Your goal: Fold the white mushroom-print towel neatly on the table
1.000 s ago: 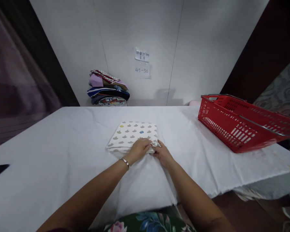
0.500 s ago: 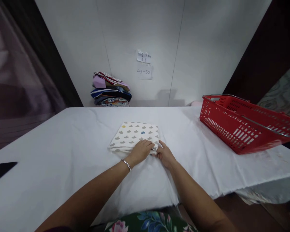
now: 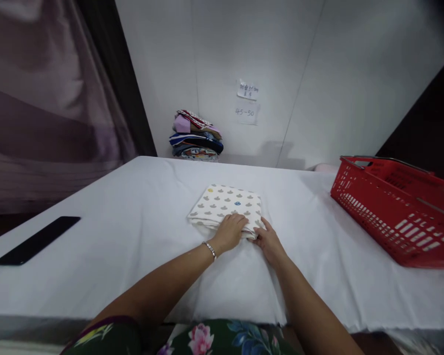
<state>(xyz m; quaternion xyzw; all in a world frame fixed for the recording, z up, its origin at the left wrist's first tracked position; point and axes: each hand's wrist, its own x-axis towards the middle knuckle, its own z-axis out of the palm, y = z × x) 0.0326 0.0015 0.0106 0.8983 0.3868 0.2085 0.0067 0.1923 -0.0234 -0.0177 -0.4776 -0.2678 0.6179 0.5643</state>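
Note:
A white folded cloth [image 3: 225, 199], printed with grey duck-like shapes plus one yellow and one blue figure, lies flat on the white-covered table [image 3: 163, 236]. My left hand [image 3: 231, 231], with a silver bracelet at the wrist, is closed over its front edge, fingers on top; the thumb is hidden. At the cloth's front right corner, my right hand [image 3: 270, 242] pinches the layered edge, with its fingertips partly hidden beneath. Both hands are close together. What fabric garment or piece the cloth is, I cannot tell.
To the right stands a red perforated plastic basket [image 3: 385, 212] with metal handles. A black flat object, like a phone [image 3: 39, 240], lies at the left. Behind the table's far edge is a stack of folded fabrics [image 3: 196, 138]. Paper notes [image 3: 246, 112] hang on the wall.
The view has swung left, so everything sits further right and more of the black object shows. Both hands stay at the cloth's front right part, with little change in grip.

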